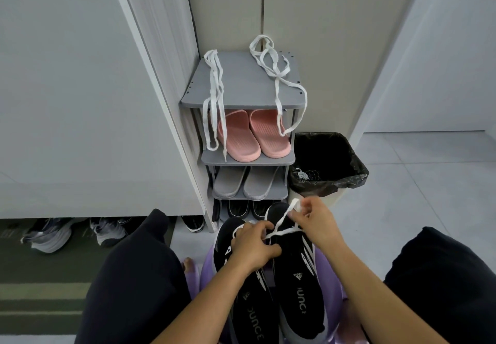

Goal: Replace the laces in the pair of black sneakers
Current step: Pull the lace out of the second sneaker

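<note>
The black sneakers [292, 260] point toes-away, lengthwise; their insoles [302, 308] read adidas, "OUNCE". The left hand [252, 248] and right hand [315, 223] pinch the white lace [281, 224].

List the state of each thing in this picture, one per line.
Lace: partly threaded, pulled up.
Right hand: pinches lace end.
Left hand: holds lace at sneaker.
Sneakers: side by side, toes away.
Loose laces: draped over rack.
Slippers: shelved in pairs.
Bin: open, lined.
</note>
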Motion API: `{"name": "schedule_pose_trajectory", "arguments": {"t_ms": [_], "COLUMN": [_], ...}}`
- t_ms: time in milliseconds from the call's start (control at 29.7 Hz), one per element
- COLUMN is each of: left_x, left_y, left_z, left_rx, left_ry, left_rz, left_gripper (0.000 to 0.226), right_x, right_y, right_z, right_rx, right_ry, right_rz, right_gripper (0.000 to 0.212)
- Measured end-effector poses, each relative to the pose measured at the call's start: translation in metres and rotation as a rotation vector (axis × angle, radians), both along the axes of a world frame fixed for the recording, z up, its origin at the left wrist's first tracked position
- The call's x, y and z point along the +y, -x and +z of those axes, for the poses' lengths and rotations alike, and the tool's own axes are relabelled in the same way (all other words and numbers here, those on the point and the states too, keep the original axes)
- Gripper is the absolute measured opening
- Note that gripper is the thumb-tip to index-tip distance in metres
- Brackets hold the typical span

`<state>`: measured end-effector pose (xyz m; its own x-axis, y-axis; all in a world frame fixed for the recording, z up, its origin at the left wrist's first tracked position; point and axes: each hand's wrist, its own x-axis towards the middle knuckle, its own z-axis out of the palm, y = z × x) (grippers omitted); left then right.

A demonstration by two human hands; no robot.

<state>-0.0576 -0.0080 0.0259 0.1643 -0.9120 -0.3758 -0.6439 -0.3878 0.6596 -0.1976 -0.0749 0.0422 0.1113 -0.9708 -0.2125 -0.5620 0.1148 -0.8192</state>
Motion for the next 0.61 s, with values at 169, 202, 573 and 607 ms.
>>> {"name": "schedule_pose_trajectory", "arguments": {"t_ms": [169,202,573,607], "left_x": [-0.001,-0.001,-0.002,-0.002], "left_y": [0.001,0.001,0.003,0.003], "left_z": [0.001,0.001,0.001,0.002], "left_rx": [-0.018,-0.016,-0.035,-0.036], "left_ry": [0.005,-0.002,-0.011,-0.01], "left_rz": [-0.016,-0.013,-0.023,-0.023], "left_gripper": [0.048,0.048,0.048,0.047], "right_x": [0.002,0.001,-0.004,-0.003], "right_y": [0.002,0.003,0.014,0.013], "right_z": [-0.02,-0.017,-0.029,-0.031], "right_rx": [0.236,0.198,0.11,0.13], "right_ry": [0.014,0.057,-0.099,-0.081], "right_rz": [0.065,0.02,0.019,0.024], "right_gripper": [0.036,0.033,0.036,0.037]}}
